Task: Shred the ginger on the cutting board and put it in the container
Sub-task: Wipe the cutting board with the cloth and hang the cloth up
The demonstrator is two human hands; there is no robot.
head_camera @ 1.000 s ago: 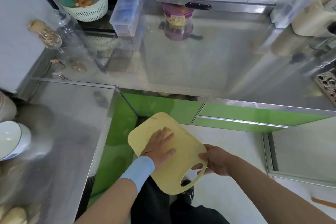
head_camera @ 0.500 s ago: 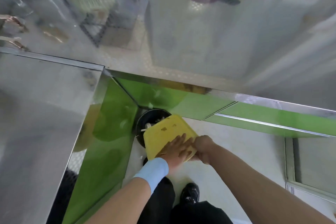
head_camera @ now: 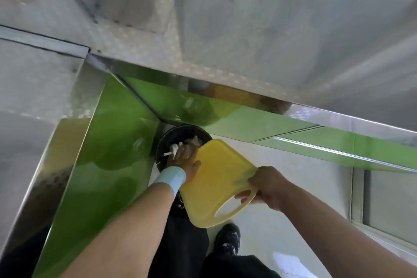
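Holding the yellow cutting board (head_camera: 216, 178) tilted over the black bin (head_camera: 163, 142) on the floor, in the corner of the green cabinet fronts (head_camera: 112, 142), with the far edge overlapping the bin's rim. Clamping the right hand (head_camera: 268, 185) on the board's handle, fingers (head_camera: 242, 194) curled through the cut-out. Reaching the left hand (head_camera: 185, 158), light-blue wristband (head_camera: 171, 178) at the wrist, past the board's left edge and over the bin's mouth, just beside some pale scraps (head_camera: 174, 149); too blurred for telling those fingers as spread or together. Compared with half a second ago, showing the board swung rightward and lying flatter, its face bare where specks were sitting, with the left hand slid off that face and the two hands apart rather than side by side.
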